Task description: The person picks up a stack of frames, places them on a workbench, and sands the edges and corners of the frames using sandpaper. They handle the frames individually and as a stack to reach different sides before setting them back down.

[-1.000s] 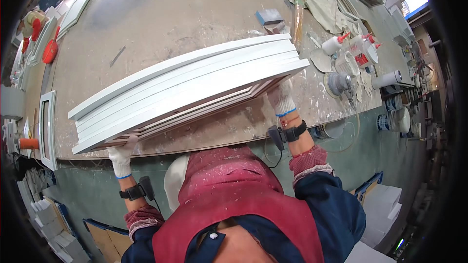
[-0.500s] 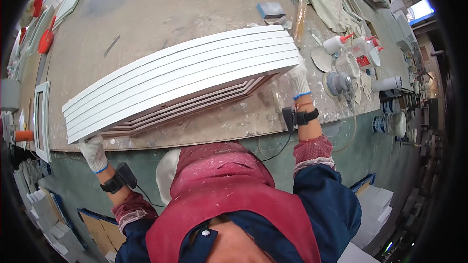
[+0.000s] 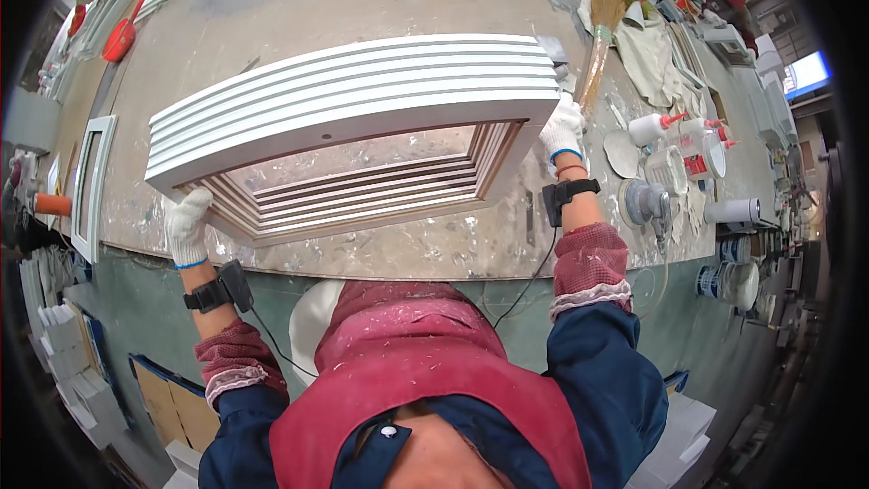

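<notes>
Between my two gloved hands is a stack of several white rectangular frames [image 3: 362, 95], pressed together and tilted over the workbench. Their long edges show as parallel bands on top, and through the openings I see the bench surface. At the stack's lower left corner my left hand [image 3: 187, 226] is closed on the frames, with the thumb over the inner edge. My right hand [image 3: 565, 129] grips the right end; some of its fingers are hidden behind the stack. Both hands wear white knit gloves with blue cuffs.
Right of the stack, the paint-spotted workbench [image 3: 380, 249] carries a sander [image 3: 641, 203], red-tipped glue bottles [image 3: 654, 129] and a straw brush [image 3: 599, 45]. On the left lie a separate narrow frame [image 3: 90, 190] and a red dustpan [image 3: 119, 41]. A cable hangs from each wrist strap.
The stack has tipped so its openings now face me more. Its left end has shifted right and my left hand with it; the left thumb now shows over the frame's edge.
</notes>
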Demonstrator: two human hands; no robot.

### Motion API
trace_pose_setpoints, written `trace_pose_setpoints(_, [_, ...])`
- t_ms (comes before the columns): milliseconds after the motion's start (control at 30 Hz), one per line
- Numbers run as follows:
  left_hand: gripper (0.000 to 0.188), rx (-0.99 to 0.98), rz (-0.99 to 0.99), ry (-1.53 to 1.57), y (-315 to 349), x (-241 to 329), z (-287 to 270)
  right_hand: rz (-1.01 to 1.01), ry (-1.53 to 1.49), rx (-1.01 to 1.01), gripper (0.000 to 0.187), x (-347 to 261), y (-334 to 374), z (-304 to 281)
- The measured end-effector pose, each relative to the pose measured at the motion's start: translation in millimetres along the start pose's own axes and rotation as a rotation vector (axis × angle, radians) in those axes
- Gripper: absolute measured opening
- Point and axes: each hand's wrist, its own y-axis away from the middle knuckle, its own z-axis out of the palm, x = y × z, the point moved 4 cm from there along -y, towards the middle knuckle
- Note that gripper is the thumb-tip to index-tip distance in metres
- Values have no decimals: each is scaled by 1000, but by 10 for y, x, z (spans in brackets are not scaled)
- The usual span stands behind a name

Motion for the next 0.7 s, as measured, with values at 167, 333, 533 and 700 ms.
trace_pose_setpoints(167, [36,-70,-97,102,-20,-30,40,-49,99,-79,44,146,-112,241])
trace_pose_setpoints(333, [34,-113,-119,151,-57,-34,128,-122,-110,130,31,3,-105,41])
trace_pose_setpoints(533, [58,-5,-187,26,85,188,364,-31,-1144,86,22,-273,240,-1546])
trace_pose_setpoints(700, [72,-7,12,119,533,440,825,-520,-561,582,31,-719,623,-2439])
